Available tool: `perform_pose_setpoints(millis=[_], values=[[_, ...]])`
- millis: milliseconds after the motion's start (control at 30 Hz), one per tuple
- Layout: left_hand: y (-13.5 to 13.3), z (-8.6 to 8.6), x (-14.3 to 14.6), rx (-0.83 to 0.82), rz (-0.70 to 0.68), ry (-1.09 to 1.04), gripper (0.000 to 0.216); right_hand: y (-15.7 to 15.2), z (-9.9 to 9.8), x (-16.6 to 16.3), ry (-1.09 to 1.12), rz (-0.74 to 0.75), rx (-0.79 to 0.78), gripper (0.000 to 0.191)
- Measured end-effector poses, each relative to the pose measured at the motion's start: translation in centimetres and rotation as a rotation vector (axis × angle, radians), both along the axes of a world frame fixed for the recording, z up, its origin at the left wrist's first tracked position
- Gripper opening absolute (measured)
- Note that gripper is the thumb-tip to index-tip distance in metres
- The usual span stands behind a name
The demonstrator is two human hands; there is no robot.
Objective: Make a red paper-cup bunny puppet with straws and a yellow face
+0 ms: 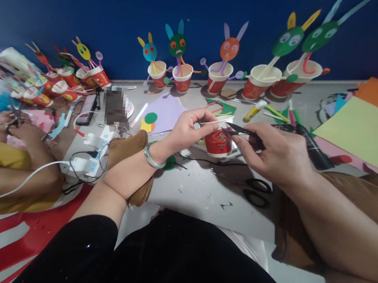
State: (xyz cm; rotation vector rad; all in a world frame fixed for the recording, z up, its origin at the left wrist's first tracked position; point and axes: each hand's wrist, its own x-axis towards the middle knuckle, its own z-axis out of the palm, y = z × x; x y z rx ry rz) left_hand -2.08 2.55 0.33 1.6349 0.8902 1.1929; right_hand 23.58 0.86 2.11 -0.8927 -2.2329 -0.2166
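My left hand (190, 128), with a jade bangle on the wrist, pinches a thin white paper strip (215, 122) above a red paper cup (217, 141). My right hand (269, 152) is closed on small black scissors (239, 129), whose blades meet the strip's right end. Both hands hover over the grey table (201, 195). The cup stands upright just below the strip.
A second pair of black scissors (253, 191) lies on the table near my right wrist. Finished cup figures (222, 72) with paper faces line the blue wall. Coloured paper sheets (360, 129) lie right. Another person's hands (12, 123) work at the left, beside cables and a phone (87, 109).
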Motion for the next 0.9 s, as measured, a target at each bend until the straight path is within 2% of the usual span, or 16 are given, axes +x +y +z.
perform_pose_setpoints(millis=[133, 333, 500, 567, 700, 833, 900], values=[[-0.3, -0.1, 0.4, 0.106, 0.079, 0.034, 0.048, -0.6, 0.2, -0.1, -0.060, -0.092, -0.051, 0.040], [-1.2, 0.1, 1.1, 0.236, 0.184, 0.064, 0.049, -1.5, 0.1, -0.5, -0.105, -0.205, -0.027, 0.046], [-1.8, 0.0, 1.3, 0.338, 0.279, 0.127, 0.044, -2.4, 0.4, -0.9, -0.142, -0.269, -0.184, 0.041], [-2.0, 0.0, 1.5, 0.371, 0.301, 0.127, 0.040, -2.8, 0.4, -1.1, -0.138, -0.298, -0.199, 0.041], [-2.2, -0.3, 1.8, 0.358, 0.331, 0.101, 0.039, -3.1, 0.0, -1.6, -0.142, -0.348, -0.098, 0.047], [-2.0, -0.5, 2.0, 0.284, 0.290, 0.058, 0.043, -2.9, -0.3, -1.7, -0.148, -0.371, 0.011, 0.052], [-1.9, -0.7, 2.1, 0.233, 0.261, 0.022, 0.045, -2.8, -0.1, -1.6, -0.144, -0.363, -0.004, 0.052]])
